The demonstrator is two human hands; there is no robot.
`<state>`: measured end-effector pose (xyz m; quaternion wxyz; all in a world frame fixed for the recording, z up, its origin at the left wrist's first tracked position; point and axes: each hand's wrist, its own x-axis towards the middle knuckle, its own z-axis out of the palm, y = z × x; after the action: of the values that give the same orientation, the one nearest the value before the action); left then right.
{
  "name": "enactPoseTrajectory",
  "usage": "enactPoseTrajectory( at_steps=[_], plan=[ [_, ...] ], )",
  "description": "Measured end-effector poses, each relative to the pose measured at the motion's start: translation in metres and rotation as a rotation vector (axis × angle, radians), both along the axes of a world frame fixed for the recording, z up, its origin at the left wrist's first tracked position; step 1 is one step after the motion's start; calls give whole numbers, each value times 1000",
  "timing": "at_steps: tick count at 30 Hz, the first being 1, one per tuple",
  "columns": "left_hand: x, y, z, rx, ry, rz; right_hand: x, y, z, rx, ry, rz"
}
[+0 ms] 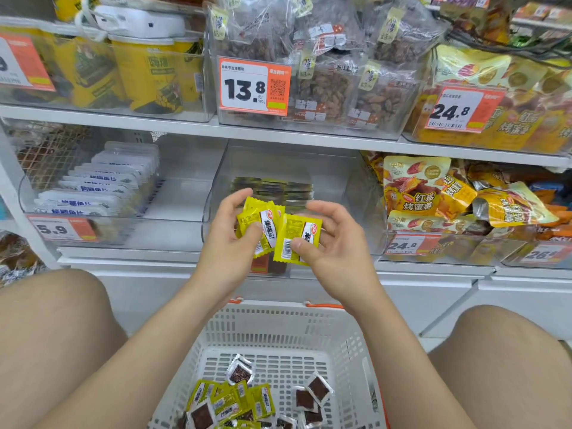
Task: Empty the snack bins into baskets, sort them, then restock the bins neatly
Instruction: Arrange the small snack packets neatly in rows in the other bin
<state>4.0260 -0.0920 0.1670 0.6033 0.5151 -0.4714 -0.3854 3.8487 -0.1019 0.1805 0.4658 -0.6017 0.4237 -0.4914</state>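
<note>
1. At the far left of the lower shelf (130, 253), a clear left bin (173, 193) holds white packets (93, 187) standing in a tidy row, front to back. An orange price tag (62, 229) reading 5.9 hangs on its front.
2. The left hand (229, 243) is raised in front of the middle bin. Its fingers (235, 201) are curled round a small bunch of yellow packets (261, 222), with the thumb pressed on the front of them.
3. The middle bin (309, 162), also clear, is just behind both hands. A short row of packets (272, 188) stands at its back.
4. Below the hands, between the person's knees, a white basket (278, 323) sits on the floor. On its bottom lie loose yellow packets (232, 400) and clear packets with brown squares (318, 388), mixed together near the front.
5. The right hand (337, 246) is just beside the left, its fingers loosely curled. The thumb and fingers pinch a single yellow packet (298, 239), barcode side facing the camera. It touches the bunch in the other hand.
6. To the right, the right bin (380, 212) is heaped with yellow and orange snack bags (433, 196) lying at all angles. A tag (405, 244) reading 24.8 hangs on its front.
</note>
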Motion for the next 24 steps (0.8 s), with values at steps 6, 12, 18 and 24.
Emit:
enactPoseTrajectory(
  at_steps=[6, 12, 18, 24],
  plan=[
    [-9, 6, 0, 12, 204, -209, 12, -3, -12, -211, 324, -210],
    [-20, 11, 6, 40, 376, -307, 36, 22, -19, -110, 344, 17],
    [-20, 15, 8, 69, 30, -261, 31, 16, -14, 74, -54, 3],
    [-29, 15, 15, 168, -32, -164, 31, 28, -13, -200, 402, 4]
  ],
)
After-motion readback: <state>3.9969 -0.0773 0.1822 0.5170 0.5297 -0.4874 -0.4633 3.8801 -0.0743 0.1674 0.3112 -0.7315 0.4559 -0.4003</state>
